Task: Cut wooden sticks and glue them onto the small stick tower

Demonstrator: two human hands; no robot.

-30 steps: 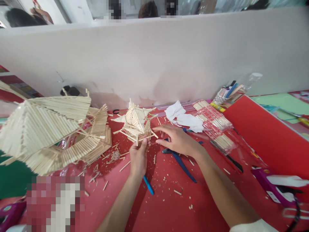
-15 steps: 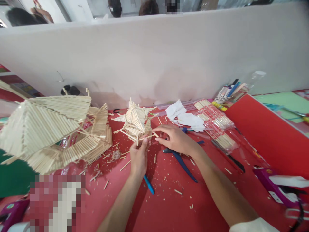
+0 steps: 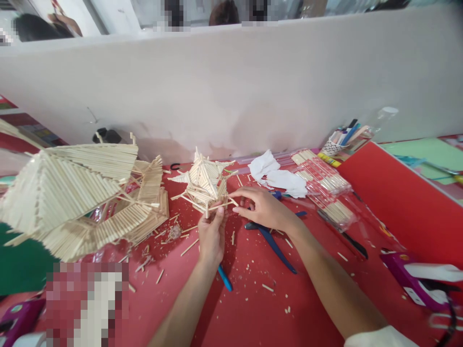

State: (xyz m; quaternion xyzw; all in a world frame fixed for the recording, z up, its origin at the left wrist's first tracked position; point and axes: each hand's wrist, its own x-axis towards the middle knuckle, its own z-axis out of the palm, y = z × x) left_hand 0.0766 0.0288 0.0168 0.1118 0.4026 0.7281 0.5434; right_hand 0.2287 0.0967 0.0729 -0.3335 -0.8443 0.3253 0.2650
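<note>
A small model roof built of thin wooden sticks (image 3: 202, 180), with pointed corners, is in front of me at mid-table. My left hand (image 3: 212, 236) grips its front lower edge from below, thumb on top of a stick. At the model's right corner, my right hand (image 3: 265, 207) has thumb and forefinger around the end of a short stick (image 3: 235, 202) that juts from the frame. A bigger stick-built model (image 3: 79, 188) with a wide sloped roof stands on the left. Under my right wrist lie dark blue pliers (image 3: 273, 246), and a blue pen-like tool (image 3: 224, 278) sits beside my left forearm.
Stick offcuts (image 3: 175, 232) litter the red tabletop (image 3: 253, 313). Towards the right are crumpled white tissue (image 3: 277, 176), packaged sticks (image 3: 321, 178), a pen cup (image 3: 334, 144), a red board (image 3: 408, 193) and a purple tape dispenser (image 3: 408, 277). A white partition (image 3: 231, 91) rises behind.
My left hand has shifted slightly right along the model's lower edge. My right hand stays at the same corner, and the model has hardly moved.
</note>
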